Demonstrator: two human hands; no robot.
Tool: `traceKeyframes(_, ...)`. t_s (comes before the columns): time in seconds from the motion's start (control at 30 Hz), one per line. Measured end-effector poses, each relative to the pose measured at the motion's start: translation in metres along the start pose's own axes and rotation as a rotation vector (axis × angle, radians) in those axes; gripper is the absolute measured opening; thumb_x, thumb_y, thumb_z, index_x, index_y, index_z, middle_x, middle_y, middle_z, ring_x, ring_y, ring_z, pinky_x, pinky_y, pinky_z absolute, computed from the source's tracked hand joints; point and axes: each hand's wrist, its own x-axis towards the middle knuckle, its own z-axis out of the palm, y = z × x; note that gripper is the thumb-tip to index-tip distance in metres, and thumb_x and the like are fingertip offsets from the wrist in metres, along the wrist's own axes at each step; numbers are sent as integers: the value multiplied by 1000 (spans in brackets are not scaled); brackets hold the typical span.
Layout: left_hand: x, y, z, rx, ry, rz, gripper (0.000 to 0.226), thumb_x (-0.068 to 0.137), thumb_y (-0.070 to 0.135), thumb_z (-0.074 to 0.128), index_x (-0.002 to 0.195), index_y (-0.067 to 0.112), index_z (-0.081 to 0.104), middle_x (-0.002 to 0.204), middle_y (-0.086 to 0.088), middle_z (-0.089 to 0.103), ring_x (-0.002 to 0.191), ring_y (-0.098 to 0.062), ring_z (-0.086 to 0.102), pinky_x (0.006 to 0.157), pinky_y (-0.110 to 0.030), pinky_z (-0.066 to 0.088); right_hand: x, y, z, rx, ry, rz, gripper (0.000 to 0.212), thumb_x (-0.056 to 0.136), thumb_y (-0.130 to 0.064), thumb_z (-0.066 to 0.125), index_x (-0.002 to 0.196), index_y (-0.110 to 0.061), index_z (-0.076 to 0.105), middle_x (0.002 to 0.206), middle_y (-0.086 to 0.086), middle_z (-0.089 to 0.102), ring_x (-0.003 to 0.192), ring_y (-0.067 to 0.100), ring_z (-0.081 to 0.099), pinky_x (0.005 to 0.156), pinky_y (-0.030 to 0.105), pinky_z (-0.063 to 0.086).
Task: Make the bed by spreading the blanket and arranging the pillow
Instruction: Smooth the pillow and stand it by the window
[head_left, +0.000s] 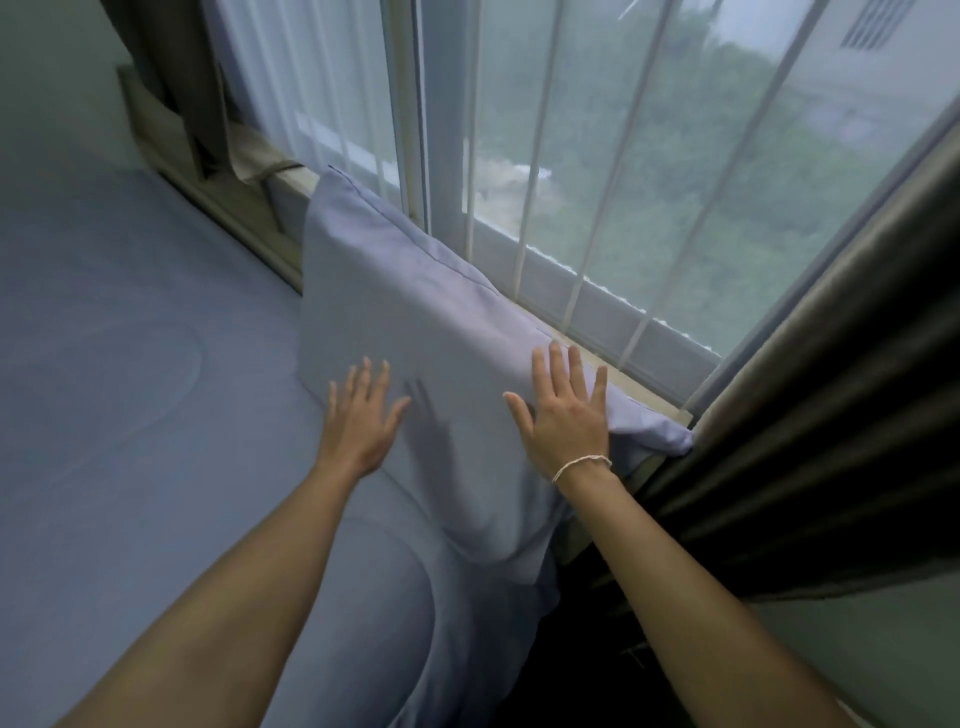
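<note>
The pale blue fabric pillow (410, 312) stands propped against the windowsill at the bed's head. The left hand (358, 415) and right hand (566, 415) press it flat-fingered. The matching blue blanket (130, 364) looks already spread; only final settling seems left.

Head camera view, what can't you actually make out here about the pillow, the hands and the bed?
- Pillow: its back face, turned toward the window, is hidden by the pillow itself.
- Left hand: whether it touches the pillow cannot be told; it is slightly blurred.
- Right hand: its palm is hidden by its own back.
- Blanket: cut off by the left and bottom edges.
- Outside the window: blurred greenery.
</note>
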Motion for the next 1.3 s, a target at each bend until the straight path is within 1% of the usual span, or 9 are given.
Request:
traceKeyframes(0.1,-31,9,-7,8,-32,55,66,97,51,27,151,19,9,160,-9,5,148,-25,3,119,-46,1,-25,-17,0,-23,-18,8,69,91,-56,23,145,-14,32,153,9,32,143,32,26,115,56,15)
traceKeyframes(0.2,-60,13,-22,-37,-29,115,65,97,50,27,151,18,11,160,-10,5,148,-25,3,119,-46,1,-62,-27,1,-39,-58,62,69,90,-55,21,145,-14,33,152,9,34,142,29,28,114,56,19)
traceKeyframes(0.33,-110,15,-40,-74,-16,217,61,98,48,30,149,16,21,160,-10,11,148,-26,8,119,-47,4,-127,-31,0,-10,-159,178,64,96,-52,25,151,-21,11,160,3,10,148,24,4,118,54,1)
traceKeyframes(0.47,-163,2,-48,-53,-10,319,54,98,41,38,145,17,32,157,-11,22,145,-26,19,118,-50,13,-197,-42,-8,62,-173,346,64,95,-56,28,150,-29,10,160,2,8,148,28,2,116,58,0)
traceKeyframes(0.67,-217,-1,-56,-81,-28,439,50,96,35,46,141,15,39,152,-13,32,134,-33,39,111,-48,27,-277,-53,-32,41,-137,503,64,94,-58,29,149,-31,11,160,3,9,147,28,4,115,60,4)
traceKeyframes(0.93,-256,38,-58,-164,-55,615,48,96,30,47,140,11,41,150,-15,35,129,-35,44,106,-46,34,-354,-31,-52,26,-149,673,64,94,-53,35,150,-30,13,160,5,4,147,28,6,116,58,11)
traceKeyframes(1.1,-275,69,-51,-176,-111,681,48,96,28,47,141,12,39,150,-15,35,130,-34,42,105,-46,36,-396,-5,-57,83,-210,807,66,93,-50,40,149,-32,11,160,7,-2,147,31,2,117,57,7)
traceKeyframes(1.23,-297,101,-35,-218,-146,724,46,94,24,50,137,11,43,146,-13,39,122,-35,49,99,-46,39,-438,18,-54,103,-256,876,67,93,-48,41,150,-32,8,160,8,-8,147,32,0,117,56,7)
traceKeyframes(1.3,-312,116,-23,-228,-169,739,47,95,26,48,139,12,41,147,-13,38,122,-33,49,101,-46,40,-459,30,-51,114,-282,914,66,94,-47,41,149,-32,9,160,8,-9,147,32,0,117,56,8)
